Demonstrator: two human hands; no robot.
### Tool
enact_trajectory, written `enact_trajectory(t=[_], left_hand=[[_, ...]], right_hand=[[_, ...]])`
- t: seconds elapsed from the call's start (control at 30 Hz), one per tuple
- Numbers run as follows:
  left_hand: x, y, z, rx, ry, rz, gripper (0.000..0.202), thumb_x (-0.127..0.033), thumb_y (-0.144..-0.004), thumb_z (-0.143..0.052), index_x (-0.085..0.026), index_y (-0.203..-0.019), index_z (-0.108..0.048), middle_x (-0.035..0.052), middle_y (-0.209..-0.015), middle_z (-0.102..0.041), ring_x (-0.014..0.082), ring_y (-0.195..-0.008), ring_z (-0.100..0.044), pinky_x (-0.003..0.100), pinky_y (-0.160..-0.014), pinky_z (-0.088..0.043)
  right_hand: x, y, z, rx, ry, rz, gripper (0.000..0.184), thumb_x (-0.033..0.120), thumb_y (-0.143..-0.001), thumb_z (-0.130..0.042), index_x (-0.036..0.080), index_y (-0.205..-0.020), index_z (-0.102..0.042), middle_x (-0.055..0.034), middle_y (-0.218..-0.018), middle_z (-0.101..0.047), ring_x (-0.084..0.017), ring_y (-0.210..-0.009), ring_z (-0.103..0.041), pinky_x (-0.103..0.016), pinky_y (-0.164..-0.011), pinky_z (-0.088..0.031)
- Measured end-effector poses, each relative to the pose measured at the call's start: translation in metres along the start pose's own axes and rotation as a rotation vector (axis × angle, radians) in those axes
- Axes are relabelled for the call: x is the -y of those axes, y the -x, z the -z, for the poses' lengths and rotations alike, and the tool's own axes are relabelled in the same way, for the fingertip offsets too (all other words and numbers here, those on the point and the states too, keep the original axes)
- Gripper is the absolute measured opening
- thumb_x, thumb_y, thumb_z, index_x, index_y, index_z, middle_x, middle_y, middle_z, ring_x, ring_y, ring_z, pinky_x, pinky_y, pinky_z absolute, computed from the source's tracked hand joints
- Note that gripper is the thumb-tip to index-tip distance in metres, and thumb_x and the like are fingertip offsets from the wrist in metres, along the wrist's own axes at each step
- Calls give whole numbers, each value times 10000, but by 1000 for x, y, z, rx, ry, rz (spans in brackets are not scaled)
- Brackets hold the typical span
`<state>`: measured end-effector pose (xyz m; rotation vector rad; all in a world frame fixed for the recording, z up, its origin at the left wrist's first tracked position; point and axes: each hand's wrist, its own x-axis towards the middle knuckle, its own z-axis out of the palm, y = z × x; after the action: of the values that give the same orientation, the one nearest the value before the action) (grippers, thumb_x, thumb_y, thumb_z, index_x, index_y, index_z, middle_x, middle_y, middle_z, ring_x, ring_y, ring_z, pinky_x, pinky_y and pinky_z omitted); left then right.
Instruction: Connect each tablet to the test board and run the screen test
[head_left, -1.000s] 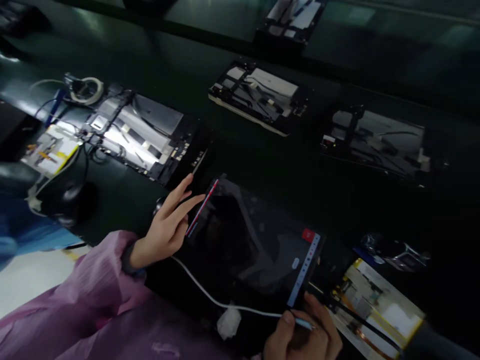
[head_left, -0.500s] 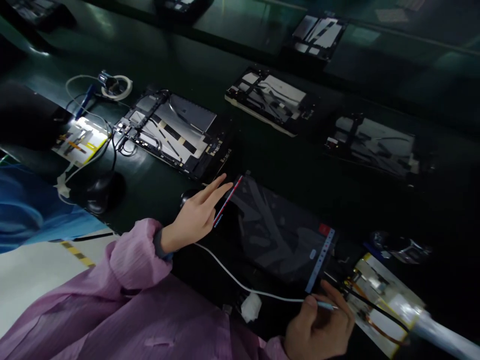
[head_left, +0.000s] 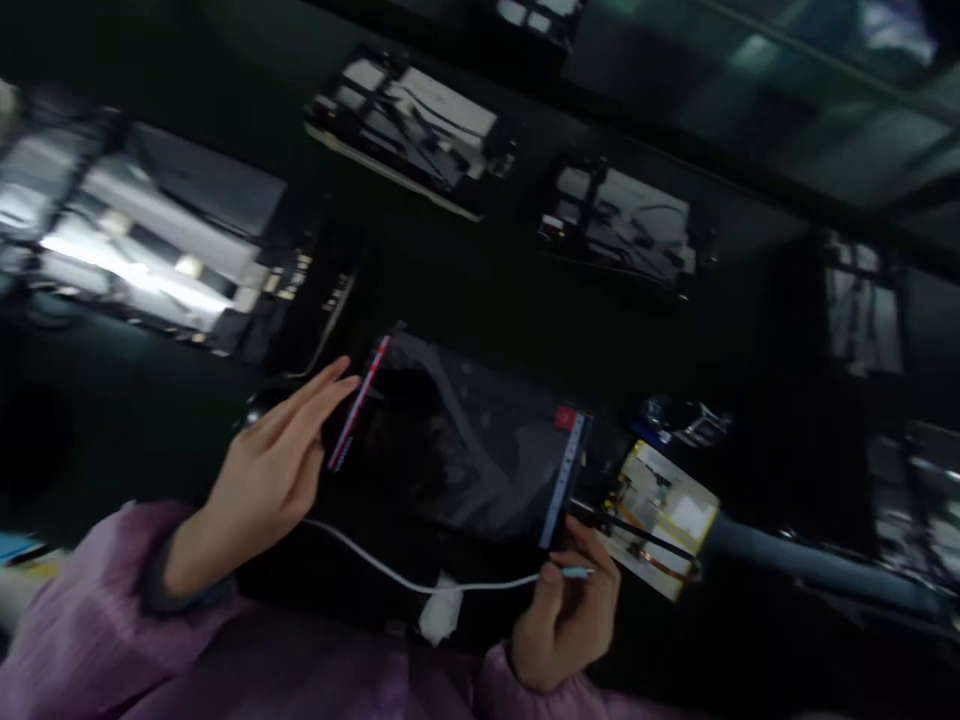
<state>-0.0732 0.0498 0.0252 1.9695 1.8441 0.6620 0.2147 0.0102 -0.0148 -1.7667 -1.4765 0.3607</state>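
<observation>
A dark tablet-like screen [head_left: 480,440] lies in front of me, lit with a red and white strip on its left edge and a pale icon bar on its right. My left hand [head_left: 274,470] rests with fingers stretched out at the screen's left edge. By the lower right corner, my right hand [head_left: 574,610] pinches the light-blue plug end of a white cable [head_left: 405,580], its tip pointing right and apart from the screen. The cable runs leftward and passes under my left hand. A black cable [head_left: 649,540] lies just right of the screen.
Right of the screen lies a pale circuit panel with yellow edges [head_left: 667,510], with a shiny metal-and-blue item [head_left: 686,420] behind it. Opened devices with exposed insides stand at left [head_left: 150,240], behind [head_left: 412,130] and back right [head_left: 622,220]. White crumpled material [head_left: 441,610] lies near my body.
My view has swung to the right, so everything sits further left in the picture. The left hand stays at the screen's edge, and the right hand keeps its pinch on the cable plug.
</observation>
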Motion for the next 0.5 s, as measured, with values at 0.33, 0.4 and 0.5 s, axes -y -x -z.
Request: enact_trajectory(t=[0.33,0.4,0.5], left_hand=[[-17,7,-4,-51,-174,167,574,-335,-842,-528,-406,-1392,-377,-91,-1414,-466,248,-1191,-546,396,-850,-497],[-18,6,-4,-66,-181,204,562,-370,-815,-560,-409,-1360,-426,-81,-1378,-510,276,-1134,-583,408,-760,-499],[-19,5,-5,-62,-160,232,531,-402,-795,-570,-393,-1318,-486,-57,-1352,-540,308,-1089,-602,430,-729,-487]], right_hand=[[-2,9,6,62,-113,-111,66,233,-859,-493,172,-848,-517,-148,-1217,-576,-269,-1107,-558,-406,-842,-465],[-1,9,7,52,-88,-129,73,243,-860,-491,178,-841,-519,-148,-1202,-584,-270,-1085,-567,-400,-819,-473],[-3,9,8,59,-73,-120,67,245,-852,-495,186,-830,-520,-138,-1192,-586,-261,-1050,-577,-385,-783,-477]])
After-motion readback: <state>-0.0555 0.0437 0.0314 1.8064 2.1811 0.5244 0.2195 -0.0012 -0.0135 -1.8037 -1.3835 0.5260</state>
